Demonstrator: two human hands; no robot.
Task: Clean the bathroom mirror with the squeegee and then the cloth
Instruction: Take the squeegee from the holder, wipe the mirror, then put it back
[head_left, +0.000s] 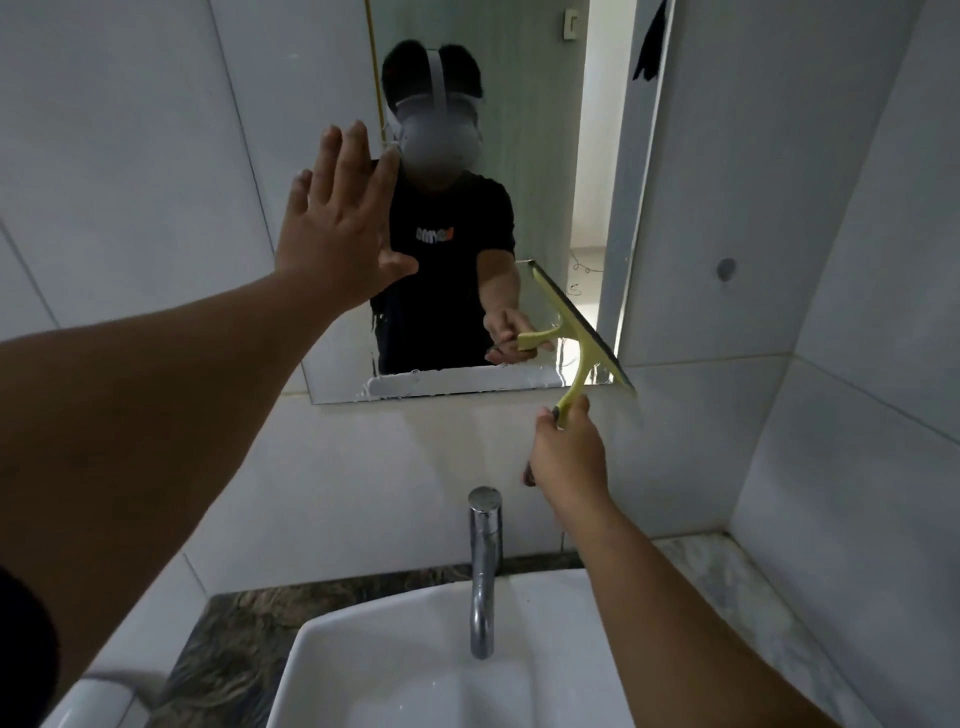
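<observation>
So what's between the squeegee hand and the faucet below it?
Nothing: in the head view only bare white wall tile separates the right hand, gripping the squeegee, from the faucet.

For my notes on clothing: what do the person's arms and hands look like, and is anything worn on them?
Both forearms are bare. The left hand and right hand wear no gloves, and no rings or watch show. A dark short sleeve shows only at the left upper arm; the right arm's sleeve is out of view.
</observation>
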